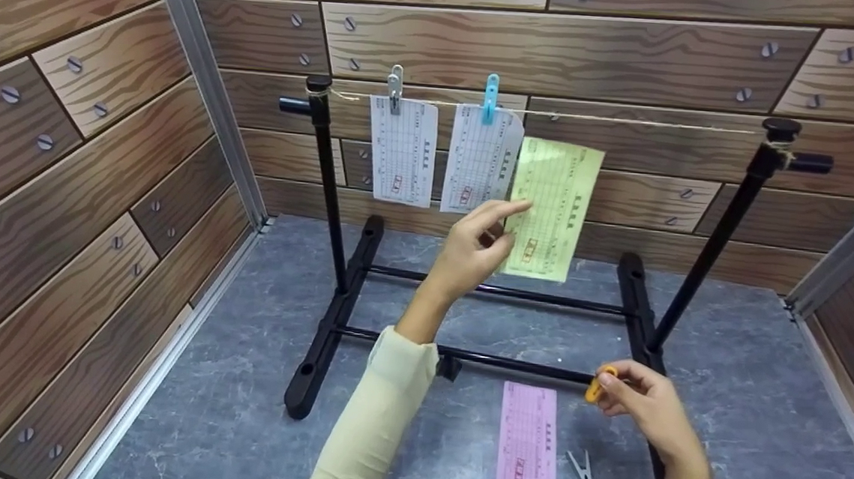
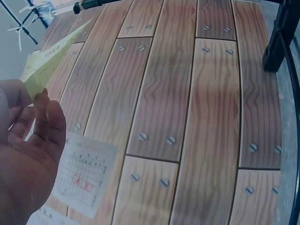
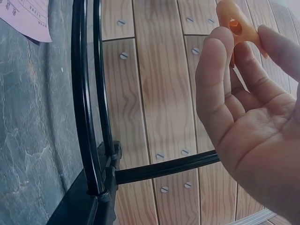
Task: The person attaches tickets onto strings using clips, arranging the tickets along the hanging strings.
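Observation:
My left hand (image 1: 473, 244) pinches the left edge of a yellow-green printed slip (image 1: 554, 211), which hangs just below the string (image 1: 631, 121). In the left wrist view the slip (image 2: 44, 65) shows nearly edge-on between thumb and fingers. Lower right, my right hand (image 1: 648, 405) pinches an orange clothespin (image 1: 601, 384) by its end. The same clothespin (image 3: 238, 26) is held up at the fingertips in the right wrist view. Left of the yellow-green slip, two white slips hang from the string: one (image 1: 403, 155) under a silver clip (image 1: 395, 89), one (image 1: 479, 164) under a blue clothespin (image 1: 490, 98).
A black stand with two posts (image 1: 328, 195) and crossbars (image 1: 523, 364) carries the string. A pink slip (image 1: 528, 442) lies on the grey table (image 1: 190, 396), with a grey clothespin (image 1: 582, 472) beside it. Wood-patterned walls (image 1: 560, 53) enclose the back and sides.

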`<state>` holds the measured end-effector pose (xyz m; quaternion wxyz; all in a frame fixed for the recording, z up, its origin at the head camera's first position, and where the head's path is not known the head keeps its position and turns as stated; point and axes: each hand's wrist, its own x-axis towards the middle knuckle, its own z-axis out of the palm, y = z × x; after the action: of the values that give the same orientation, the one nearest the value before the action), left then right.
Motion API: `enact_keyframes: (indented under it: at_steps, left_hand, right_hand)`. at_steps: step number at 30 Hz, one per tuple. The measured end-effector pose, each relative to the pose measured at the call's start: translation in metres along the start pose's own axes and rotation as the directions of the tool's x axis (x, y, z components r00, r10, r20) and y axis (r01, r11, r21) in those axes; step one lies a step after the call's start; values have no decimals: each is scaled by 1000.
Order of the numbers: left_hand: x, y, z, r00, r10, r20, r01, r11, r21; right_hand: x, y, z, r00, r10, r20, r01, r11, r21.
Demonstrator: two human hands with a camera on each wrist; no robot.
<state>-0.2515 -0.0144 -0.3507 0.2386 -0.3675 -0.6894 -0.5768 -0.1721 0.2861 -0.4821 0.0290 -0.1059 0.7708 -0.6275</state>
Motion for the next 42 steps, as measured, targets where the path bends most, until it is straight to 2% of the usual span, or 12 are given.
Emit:
enact_keyframes:
  at_steps: [2,8,12,17,22,28,31,33,40,42]
  left_hand:
    - [6,-9,4,1000,-4,5,4,1000,2]
    - [23,-16,9,1000,-14,10,14,1000,2]
    - [31,-17,12,999,-35,5,35,999,-9]
    - [34,-20,11,996,-92,-12,91,994,-59]
    - [35,-21,9,992,-113,-49,110,992,-66]
    - [36,-23,10,991,-122,-51,117,988,-99]
    - [36,-23,10,989,-136,-54,128,983,-130]
    - [36,-23,10,987,-146,-60,137,981,-139]
    - [37,-21,11,986,-159,-48,151,979,-139]
    - [37,-22,9,987,-155,-49,148,982,-118]
  right_hand:
    - [0,0,0,1000,3,-2,-3,1000,-3]
    - [-1,-2,0,1000,0,0,0,1000,-2]
    - [-5,-7,1,998,-17,-63,20,999,33]
    - [-9,-23,2,981,-103,-161,124,985,121]
    - [-3,-50,-4,952,-244,-184,275,948,164]
    - [8,-97,-15,886,-441,-142,462,864,198]
    - [15,-121,-16,869,-482,-110,494,844,210]
    - [20,-136,-15,867,-489,-95,497,843,203]
    - [38,-175,-17,828,-556,-69,543,767,341]
    - [44,-184,-15,827,-558,-72,544,760,355]
